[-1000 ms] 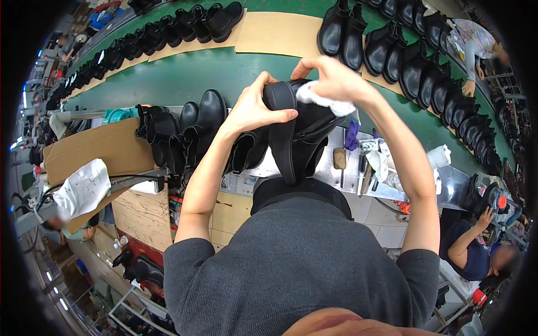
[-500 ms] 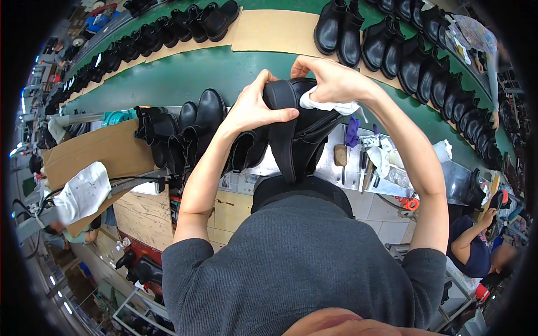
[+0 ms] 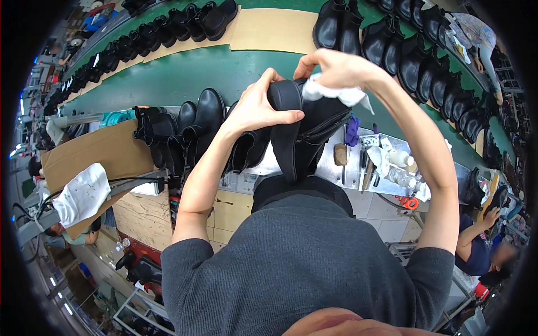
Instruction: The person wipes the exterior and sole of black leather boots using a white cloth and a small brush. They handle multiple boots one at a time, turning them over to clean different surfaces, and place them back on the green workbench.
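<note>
A black boot (image 3: 287, 144) is held up in front of my body with its heel end away from me. My left hand (image 3: 259, 109) is closed round the heel, the thumb lying along its near side. My right hand (image 3: 338, 68) pinches a white cloth (image 3: 342, 95) at the boot's far right side. The cloth hides part of the boot there, and a zip shows on the boot's right flank. More black boots (image 3: 207, 115) stand on the bench to the left of my left hand.
A metal tray (image 3: 350, 173) by my right forearm carries a brush (image 3: 340, 155), a purple cloth (image 3: 352, 131) and clear bottles (image 3: 401, 159). Beyond runs a green conveyor belt (image 3: 185, 73) with rows of boots. Cardboard (image 3: 95, 148) leans at left; a co-worker (image 3: 476, 241) sits at far right.
My right hand has shifted slightly away and outward with the white cloth, and my right elbow has swung out to the right. The boot has moved slightly right in my left hand.
</note>
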Demonstrator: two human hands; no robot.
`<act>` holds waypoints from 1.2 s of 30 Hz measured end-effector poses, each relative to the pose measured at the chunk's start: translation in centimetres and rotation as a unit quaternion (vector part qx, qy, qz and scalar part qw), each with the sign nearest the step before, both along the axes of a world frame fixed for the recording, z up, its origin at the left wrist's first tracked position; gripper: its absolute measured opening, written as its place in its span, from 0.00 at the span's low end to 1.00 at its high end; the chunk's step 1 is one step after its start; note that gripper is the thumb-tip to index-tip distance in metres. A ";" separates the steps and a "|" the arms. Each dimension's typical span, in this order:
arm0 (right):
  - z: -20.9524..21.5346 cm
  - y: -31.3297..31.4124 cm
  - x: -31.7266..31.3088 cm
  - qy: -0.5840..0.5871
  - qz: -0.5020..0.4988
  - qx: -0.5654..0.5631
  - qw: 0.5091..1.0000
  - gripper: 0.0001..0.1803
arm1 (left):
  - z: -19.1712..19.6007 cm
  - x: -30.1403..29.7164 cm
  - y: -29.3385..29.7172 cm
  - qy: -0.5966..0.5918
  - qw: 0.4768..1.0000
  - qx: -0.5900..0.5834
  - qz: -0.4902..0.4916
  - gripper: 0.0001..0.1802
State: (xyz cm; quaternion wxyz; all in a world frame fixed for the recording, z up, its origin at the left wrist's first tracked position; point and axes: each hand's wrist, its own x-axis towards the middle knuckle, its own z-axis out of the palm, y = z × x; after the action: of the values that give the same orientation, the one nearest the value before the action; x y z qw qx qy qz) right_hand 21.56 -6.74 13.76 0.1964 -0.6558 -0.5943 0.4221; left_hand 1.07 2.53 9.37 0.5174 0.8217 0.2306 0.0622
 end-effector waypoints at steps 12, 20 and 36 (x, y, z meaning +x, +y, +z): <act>0.0 0.4 0.1 0.004 -0.017 -0.050 0.999 0.19 | -0.1 0.2 -0.1 -0.014 1.000 -0.005 -0.003 0.42; 0.3 -0.8 -0.7 -0.029 0.006 0.041 0.999 0.19 | 0.1 0.2 -0.2 -0.009 1.000 0.003 -0.003 0.43; 0.3 -0.9 -0.8 0.040 -0.050 0.006 0.998 0.20 | 0.3 -0.3 -0.2 -0.003 1.000 0.006 -0.004 0.43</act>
State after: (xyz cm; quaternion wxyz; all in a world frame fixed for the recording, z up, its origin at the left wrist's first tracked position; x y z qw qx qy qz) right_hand 20.79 -7.69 14.11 0.2453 -0.6660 -0.5549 0.4339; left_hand 0.81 2.33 9.62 0.5135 0.8256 0.2248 0.0640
